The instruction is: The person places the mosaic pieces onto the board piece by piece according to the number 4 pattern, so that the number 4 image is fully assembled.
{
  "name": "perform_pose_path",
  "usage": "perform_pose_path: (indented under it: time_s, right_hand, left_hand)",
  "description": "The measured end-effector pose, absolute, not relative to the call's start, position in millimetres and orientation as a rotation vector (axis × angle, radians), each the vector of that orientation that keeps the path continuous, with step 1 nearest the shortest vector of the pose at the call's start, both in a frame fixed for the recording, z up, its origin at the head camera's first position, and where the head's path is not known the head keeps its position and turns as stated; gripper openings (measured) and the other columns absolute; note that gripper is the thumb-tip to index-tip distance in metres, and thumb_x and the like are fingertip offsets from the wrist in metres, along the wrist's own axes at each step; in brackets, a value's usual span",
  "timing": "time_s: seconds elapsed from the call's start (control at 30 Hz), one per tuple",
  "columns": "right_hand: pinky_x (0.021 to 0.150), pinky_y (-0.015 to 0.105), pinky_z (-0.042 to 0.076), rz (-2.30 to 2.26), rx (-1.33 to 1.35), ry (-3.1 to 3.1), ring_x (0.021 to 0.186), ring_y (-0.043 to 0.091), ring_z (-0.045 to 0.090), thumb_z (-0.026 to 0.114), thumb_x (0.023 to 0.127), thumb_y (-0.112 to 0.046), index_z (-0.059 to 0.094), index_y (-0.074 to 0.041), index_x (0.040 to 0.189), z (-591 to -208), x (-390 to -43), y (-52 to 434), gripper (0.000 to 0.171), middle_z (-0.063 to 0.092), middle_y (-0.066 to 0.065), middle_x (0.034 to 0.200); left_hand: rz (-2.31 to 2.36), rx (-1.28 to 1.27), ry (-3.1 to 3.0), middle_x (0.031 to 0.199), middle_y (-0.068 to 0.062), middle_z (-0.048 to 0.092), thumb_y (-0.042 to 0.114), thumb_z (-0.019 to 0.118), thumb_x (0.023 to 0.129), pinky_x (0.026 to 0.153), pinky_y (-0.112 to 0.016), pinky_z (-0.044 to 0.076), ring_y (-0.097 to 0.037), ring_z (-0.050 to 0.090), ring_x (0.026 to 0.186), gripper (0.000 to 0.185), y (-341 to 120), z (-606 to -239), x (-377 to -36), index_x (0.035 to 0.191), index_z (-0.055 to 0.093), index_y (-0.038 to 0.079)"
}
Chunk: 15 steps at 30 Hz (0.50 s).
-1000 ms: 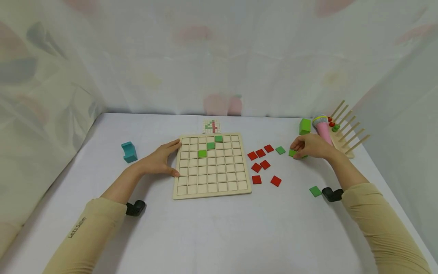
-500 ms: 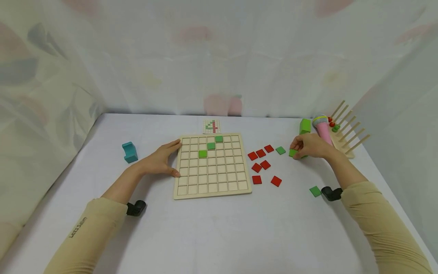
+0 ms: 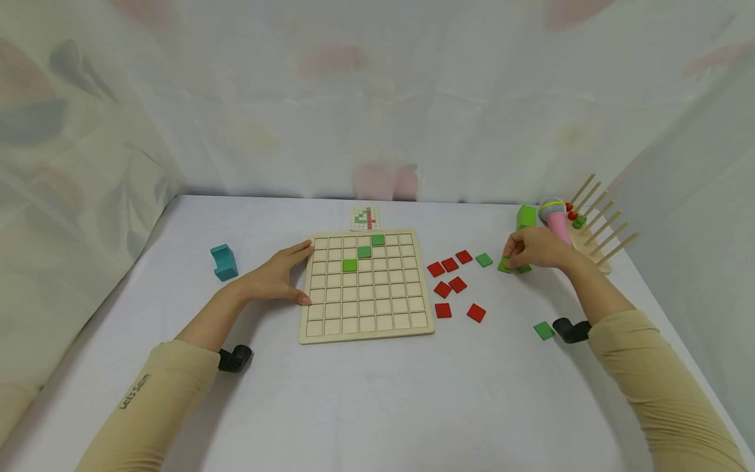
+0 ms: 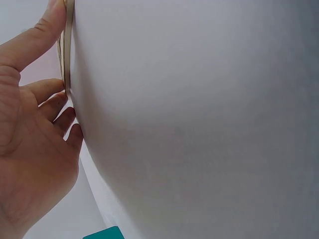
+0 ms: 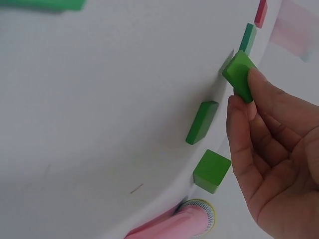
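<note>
Since a second ago the right hand [image 3: 537,249] has tipped a green tile [image 5: 239,75] up off the table [image 3: 377,393] — pinched between fingertips and thumb, right of the red tiles [image 3: 449,264]. Meanwhile the left hand [image 3: 272,275], fingers straight, steadies the grid board [image 3: 366,286] by its left edge.

bright, even, diffuse light; soft faint shadows; wrist views curved, close-up slightly blurred
</note>
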State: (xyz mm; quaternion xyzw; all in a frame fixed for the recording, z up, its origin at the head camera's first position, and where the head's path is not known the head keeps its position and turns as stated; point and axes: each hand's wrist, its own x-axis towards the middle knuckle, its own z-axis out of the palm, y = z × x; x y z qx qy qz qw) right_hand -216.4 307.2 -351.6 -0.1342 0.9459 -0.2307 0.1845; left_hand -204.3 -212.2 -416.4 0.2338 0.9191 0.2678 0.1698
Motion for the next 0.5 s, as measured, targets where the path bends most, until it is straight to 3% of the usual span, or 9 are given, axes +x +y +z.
perform_pose_path:
  time_s: [0.5]
  right_hand:
    - [0.072,0.034,0.058,-0.778,-0.369,2.656,0.077,0.025,0.068,0.069,0.089,-0.009,0.064,-0.001,0.094,-340,-223,273,0.010,0.070,0.012,0.083]
  left_hand:
    - [0.769,0.667,2.609,0.166,-0.023,0.010,0.038,0.089,0.069,0.122,-0.064,0.016,-0.049,0.011,0.152,0.119,-212,-414,-203,0.155,0.020,-0.005]
